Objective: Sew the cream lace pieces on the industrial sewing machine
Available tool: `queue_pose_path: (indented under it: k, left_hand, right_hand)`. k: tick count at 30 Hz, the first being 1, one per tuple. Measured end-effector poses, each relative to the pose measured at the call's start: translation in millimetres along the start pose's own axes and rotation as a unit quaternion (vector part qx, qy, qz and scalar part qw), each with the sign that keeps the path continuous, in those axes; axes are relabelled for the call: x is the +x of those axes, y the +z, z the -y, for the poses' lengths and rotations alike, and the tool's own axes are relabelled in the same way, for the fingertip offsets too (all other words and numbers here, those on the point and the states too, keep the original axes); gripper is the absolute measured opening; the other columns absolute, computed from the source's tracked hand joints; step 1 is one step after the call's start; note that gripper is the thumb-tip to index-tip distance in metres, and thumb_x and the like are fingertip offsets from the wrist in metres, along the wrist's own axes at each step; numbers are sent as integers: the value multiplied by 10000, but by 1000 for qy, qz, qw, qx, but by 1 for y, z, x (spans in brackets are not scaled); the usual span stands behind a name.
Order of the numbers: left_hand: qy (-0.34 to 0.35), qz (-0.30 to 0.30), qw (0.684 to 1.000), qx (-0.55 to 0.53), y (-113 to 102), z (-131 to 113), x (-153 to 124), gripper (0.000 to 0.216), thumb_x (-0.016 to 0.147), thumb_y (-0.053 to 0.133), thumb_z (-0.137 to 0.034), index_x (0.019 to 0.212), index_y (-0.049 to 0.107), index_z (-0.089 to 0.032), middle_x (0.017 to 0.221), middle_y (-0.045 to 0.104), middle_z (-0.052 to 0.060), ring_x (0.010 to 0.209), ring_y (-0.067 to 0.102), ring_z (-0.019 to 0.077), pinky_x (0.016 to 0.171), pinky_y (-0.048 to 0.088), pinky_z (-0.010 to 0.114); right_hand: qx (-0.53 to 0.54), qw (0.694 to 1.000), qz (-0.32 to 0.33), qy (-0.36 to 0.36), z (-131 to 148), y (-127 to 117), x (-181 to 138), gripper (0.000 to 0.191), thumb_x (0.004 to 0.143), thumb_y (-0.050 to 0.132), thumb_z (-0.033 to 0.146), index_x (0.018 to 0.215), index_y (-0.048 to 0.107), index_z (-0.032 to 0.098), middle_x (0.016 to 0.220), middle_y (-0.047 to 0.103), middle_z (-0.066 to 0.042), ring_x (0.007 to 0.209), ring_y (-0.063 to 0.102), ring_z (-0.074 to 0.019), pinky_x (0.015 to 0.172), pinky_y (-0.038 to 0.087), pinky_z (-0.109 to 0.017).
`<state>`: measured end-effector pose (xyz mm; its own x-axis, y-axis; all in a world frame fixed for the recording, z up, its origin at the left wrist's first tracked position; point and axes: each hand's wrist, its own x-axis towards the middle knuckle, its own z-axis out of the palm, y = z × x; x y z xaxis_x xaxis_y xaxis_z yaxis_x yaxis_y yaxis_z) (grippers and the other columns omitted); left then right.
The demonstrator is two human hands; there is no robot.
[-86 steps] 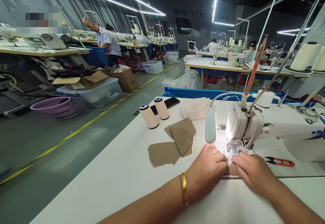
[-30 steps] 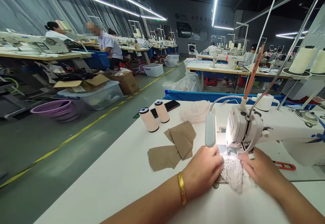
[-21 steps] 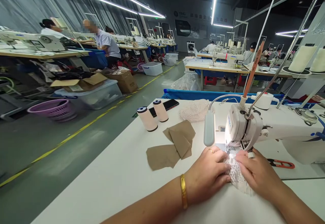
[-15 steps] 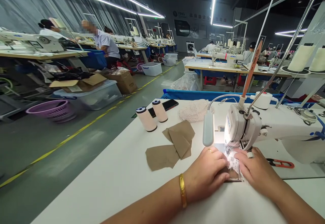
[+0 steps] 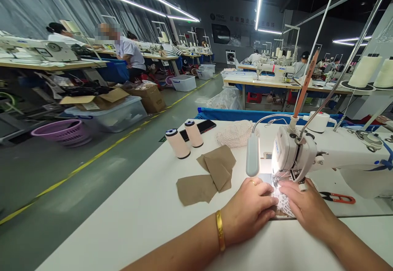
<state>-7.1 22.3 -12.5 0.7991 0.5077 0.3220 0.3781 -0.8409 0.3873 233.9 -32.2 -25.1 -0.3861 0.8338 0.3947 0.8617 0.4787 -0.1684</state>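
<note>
Shifted forward, white mesh (image 5: 284, 204) lies between fingers (image 5: 268, 201).

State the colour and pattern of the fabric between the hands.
The fabric is whitish with an open, lacy pattern, clearest in the head view.

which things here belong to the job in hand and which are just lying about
Likely the job:
- white mesh, with left hand and right hand on it
- sewing machine
- lamp, lit

Likely just lying about:
- phone
- purple basket

Untouched, can't tell: brown pieces, snips
</note>
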Motion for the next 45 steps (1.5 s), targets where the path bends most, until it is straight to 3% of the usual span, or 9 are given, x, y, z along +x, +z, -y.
queue_pose_path:
  k: [6,19,27,34,45]
  left_hand:
    - [3,-7,1000,11,2,-1,0,183,948,702,-263,1126,737,-280,1214,714,50,1034,610,262,928,450,448]
    - [15,-30,999,42,2,-1,-1,197,943,725,-271,1139,736,-289,1179,729,22,1046,635,235,935,439,420]
    - [21,-39,997,57,3,-3,1,141,943,703,-238,1073,747,-267,1114,743,39,1014,641,250,912,452,430]
    - [43,-47,997,34,2,-8,-3,146,998,608,-195,958,745,-228,991,768,40,989,644,236,903,461,427]
    - [26,-40,998,46,4,-7,2,158,977,590,-143,961,728,-220,1002,772,35,979,627,238,910,434,436]
  right_hand:
    - [12,1000,17,-2,-2,6,-6,460,930,432,2,1207,712,239,1245,764,-97,1121,679,-301,968,538,-481]
    - [10,1000,10,-11,-7,7,-5,531,908,444,-6,1286,700,263,1345,734,-70,1196,662,-314,978,571,-497]
    - [11,1000,1,-18,-8,4,-2,499,943,438,30,1291,700,274,1321,742,-67,1122,682,-310,889,575,-474]
    - [66,992,35,-105,-3,-5,-3,375,1001,445,43,1142,713,264,1106,775,-68,990,689,-247,804,554,-380]
    - [38,996,15,-73,-3,-6,-1,377,984,479,61,1180,715,280,1074,775,-74,952,679,-257,824,545,-378]
